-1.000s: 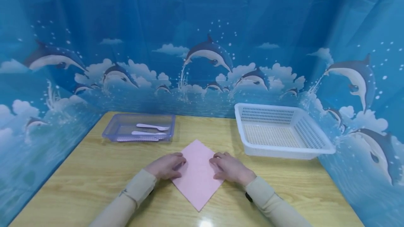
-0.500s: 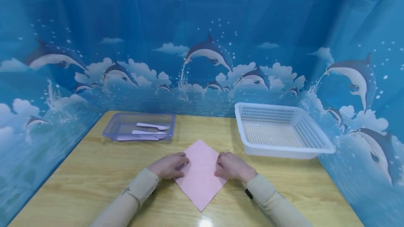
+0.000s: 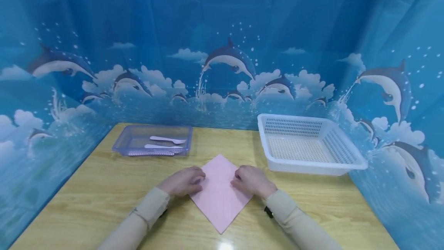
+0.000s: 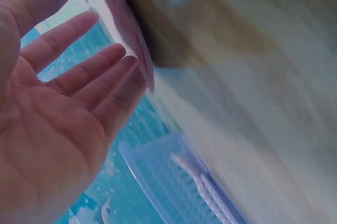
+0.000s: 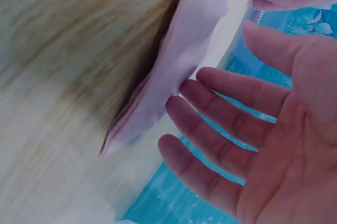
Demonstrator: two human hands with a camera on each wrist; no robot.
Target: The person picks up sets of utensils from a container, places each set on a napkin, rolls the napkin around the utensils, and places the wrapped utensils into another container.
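A pink folded napkin lies like a diamond on the wooden table, one corner towards me. At its left corner is my left hand, fingertips over the edge; in the left wrist view its fingers are loosely extended beside the napkin's side. My right hand rests at the opposite corner, fingertips on the napkin's surface. The right wrist view shows relaxed, spread fingers at the napkin's layered edge. Both hands partly cover the side corners.
A purple see-through tray stands at the back left, with a white fork and another white utensil in it. At the back right is a white perforated basket. A blue dolphin curtain surrounds the table.
The napkin has shifted slightly to the right. My right hand went a little right with it, then came back inward over its surface. My left hand followed right, then drew back left.
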